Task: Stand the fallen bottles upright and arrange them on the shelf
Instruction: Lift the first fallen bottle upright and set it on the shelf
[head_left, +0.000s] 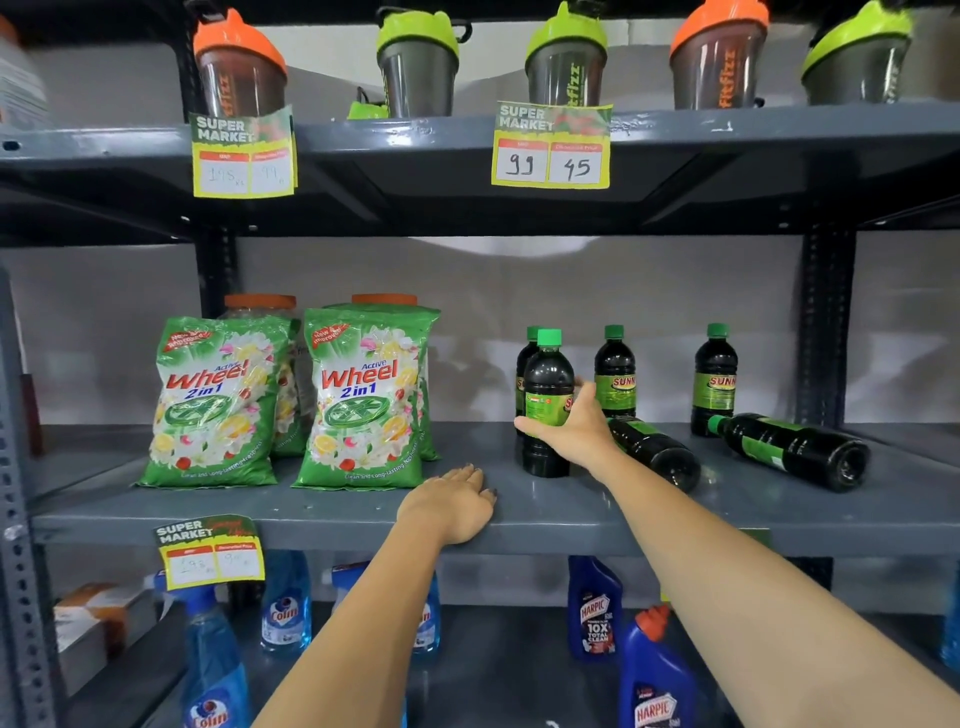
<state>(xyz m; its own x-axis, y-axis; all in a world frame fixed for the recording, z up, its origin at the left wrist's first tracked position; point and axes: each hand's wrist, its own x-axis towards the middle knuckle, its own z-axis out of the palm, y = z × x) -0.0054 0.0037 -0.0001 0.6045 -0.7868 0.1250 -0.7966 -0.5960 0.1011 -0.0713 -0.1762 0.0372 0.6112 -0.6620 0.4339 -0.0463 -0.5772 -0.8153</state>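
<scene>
My right hand (571, 428) is wrapped around an upright dark bottle with a green cap (546, 374) standing on the middle shelf (571, 514). Another upright bottle (525, 364) stands just behind it, and two more stand further right (615, 371) (715, 379). Two bottles lie on their sides: one (657, 452) right behind my right wrist, the other (795, 449) at the far right with its cap pointing left. My left hand (452, 501) rests flat, palm down, on the shelf's front edge and holds nothing.
Two green Wheel detergent bags (215, 400) (363, 400) stand at the shelf's left, jars behind them. Shaker cups (418, 67) line the upper shelf, with price tags (551, 145) on its edge. Blue Colin sprays (285, 608) and Harpic bottles (595, 608) fill the lower shelf.
</scene>
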